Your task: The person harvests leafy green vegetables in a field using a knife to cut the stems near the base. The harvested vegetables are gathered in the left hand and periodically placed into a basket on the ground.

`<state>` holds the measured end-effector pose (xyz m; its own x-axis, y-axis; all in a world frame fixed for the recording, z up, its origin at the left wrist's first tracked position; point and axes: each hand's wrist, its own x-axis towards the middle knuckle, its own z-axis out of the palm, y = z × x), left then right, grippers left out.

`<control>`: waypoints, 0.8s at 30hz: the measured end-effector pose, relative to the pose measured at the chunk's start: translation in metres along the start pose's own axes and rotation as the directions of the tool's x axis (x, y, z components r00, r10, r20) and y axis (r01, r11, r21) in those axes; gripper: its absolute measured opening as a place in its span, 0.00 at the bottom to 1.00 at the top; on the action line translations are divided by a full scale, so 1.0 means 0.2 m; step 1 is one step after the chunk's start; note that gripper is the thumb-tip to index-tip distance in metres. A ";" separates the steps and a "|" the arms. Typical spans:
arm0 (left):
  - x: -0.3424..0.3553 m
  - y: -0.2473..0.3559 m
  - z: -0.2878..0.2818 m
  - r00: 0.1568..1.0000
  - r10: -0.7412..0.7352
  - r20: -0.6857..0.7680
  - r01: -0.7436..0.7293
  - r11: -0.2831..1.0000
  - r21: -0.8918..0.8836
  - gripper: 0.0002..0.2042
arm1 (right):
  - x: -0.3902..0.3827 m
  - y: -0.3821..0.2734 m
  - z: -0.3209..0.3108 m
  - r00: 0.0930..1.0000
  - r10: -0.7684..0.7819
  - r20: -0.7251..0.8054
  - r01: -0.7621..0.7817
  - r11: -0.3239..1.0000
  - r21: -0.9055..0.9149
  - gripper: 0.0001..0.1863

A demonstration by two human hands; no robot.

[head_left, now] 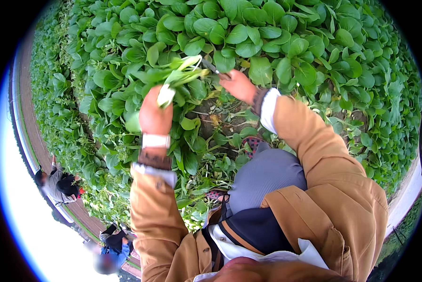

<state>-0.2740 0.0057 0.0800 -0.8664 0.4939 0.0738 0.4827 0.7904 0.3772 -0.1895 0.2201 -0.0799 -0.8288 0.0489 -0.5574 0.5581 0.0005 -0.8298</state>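
Note:
In my left hand (pixel 155 114) is a bunch of cut leafy greens (pixel 178 77) with pale white stems. The fingers are closed round it, and its leaves are partly smeared by motion. My right hand (pixel 239 86) grips a knife (pixel 210 66) by its handle. The dark blade slants up and left, its tip close to the pale stems; I cannot tell whether they touch. Below and between both hands lies a patch of bare soil (pixel 211 120) with loose leaves and stem scraps on it.
Dense rows of growing greens (pixel 248 33) spread ahead and to both sides. Patterned shoes (pixel 253 144) stand among low plants beneath me. At the far left, two other people (pixel 58 185) are near a brown dirt path (pixel 30 94).

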 end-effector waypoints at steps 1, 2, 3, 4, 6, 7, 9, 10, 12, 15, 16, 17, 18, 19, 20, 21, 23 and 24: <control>-0.08 0.03 -0.05 0.994 -0.099 -0.056 0.091 0.987 -0.133 0.12 | -0.07 -0.01 0.02 0.999 -0.039 0.015 0.031 0.930 0.365 0.18; -0.13 0.13 -0.13 0.985 -0.159 -0.064 0.141 0.965 -0.220 0.10 | -0.14 -0.02 -0.01 0.989 -0.048 0.142 -0.039 0.831 0.554 0.20; -0.22 0.14 -0.17 0.949 -0.314 -0.029 0.288 0.900 -0.327 0.12 | -0.19 -0.07 -0.03 0.957 -0.098 0.273 -0.130 0.695 0.707 0.22; -0.29 0.18 -0.20 0.900 -0.431 0.064 0.399 0.756 -0.518 0.13 | -0.25 -0.14 -0.04 0.920 -0.209 0.330 -0.148 0.595 0.790 0.24; -0.40 0.28 -0.23 0.807 -0.548 0.220 0.526 0.499 -0.688 0.15 | -0.38 -0.33 -0.06 0.855 -0.359 0.374 -0.193 0.449 0.872 0.34; -0.44 0.33 -0.23 0.776 -0.573 0.265 0.561 0.435 -0.704 0.16 | -0.42 -0.36 -0.04 0.839 -0.419 0.346 -0.175 0.394 0.902 0.38; -0.57 0.31 -0.16 0.806 -0.506 0.307 0.554 0.465 -0.691 0.16 | -0.46 -0.39 0.00 0.801 -0.501 0.328 -0.169 0.337 0.926 0.39; -0.62 0.30 -0.12 0.827 -0.483 0.289 0.538 0.526 -0.659 0.16 | -0.44 -0.39 0.01 0.799 -0.488 0.352 -0.175 0.371 0.912 0.37; -0.66 0.30 -0.10 0.806 -0.460 0.372 0.580 0.486 -0.654 0.19 | -0.43 -0.39 0.02 0.821 -0.408 0.400 -0.198 0.454 0.869 0.32; -0.62 0.34 -0.16 0.691 -0.435 0.577 0.706 0.234 -0.669 0.28 | -0.42 -0.35 0.02 0.867 -0.300 0.398 -0.274 0.379 0.884 0.20; -0.59 0.36 -0.23 0.679 -0.422 0.601 0.731 0.317 -0.604 0.36 | -0.39 -0.27 0.03 0.850 -0.317 0.421 -0.327 0.311 0.893 0.18; -0.58 0.37 -0.28 0.667 -0.453 0.591 0.743 0.351 -0.570 0.38 | -0.36 -0.25 0.03 0.834 -0.337 0.438 -0.371 0.244 0.896 0.17; -0.60 0.36 -0.30 0.739 -0.507 0.444 0.671 0.496 -0.550 0.37 | -0.35 -0.22 0.02 0.844 -0.302 0.444 -0.381 0.246 0.891 0.16; -0.61 0.34 -0.31 0.800 -0.527 0.286 0.594 0.631 -0.499 0.36 | -0.35 -0.20 0.02 0.853 -0.267 0.449 -0.390 0.247 0.887 0.15; -0.63 0.33 -0.37 0.769 -0.569 0.293 0.631 0.602 -0.489 0.33 | -0.36 -0.20 0.03 0.857 -0.227 0.462 -0.408 0.246 0.879 0.13; -0.60 0.35 -0.38 0.764 -0.582 0.278 0.625 0.561 -0.543 0.30 | -0.36 -0.19 0.05 0.865 -0.184 0.467 -0.426 0.222 0.877 0.12; -0.59 0.33 -0.28 0.881 -0.420 0.217 0.469 0.723 -0.508 0.26 | -0.35 -0.19 0.11 0.868 -0.106 0.485 -0.464 0.177 0.868 0.10; -0.57 0.33 -0.19 0.956 -0.242 0.164 0.291 0.830 -0.476 0.26 | -0.38 -0.23 0.13 0.833 -0.152 0.532 -0.514 0.143 0.846 0.07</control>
<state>-0.1491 -0.0127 0.1310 -0.9242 0.3409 -0.1720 0.0874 0.6274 0.7738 -0.1536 0.1899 -0.0013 -0.7965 -0.4910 -0.3528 0.4719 -0.8697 0.1450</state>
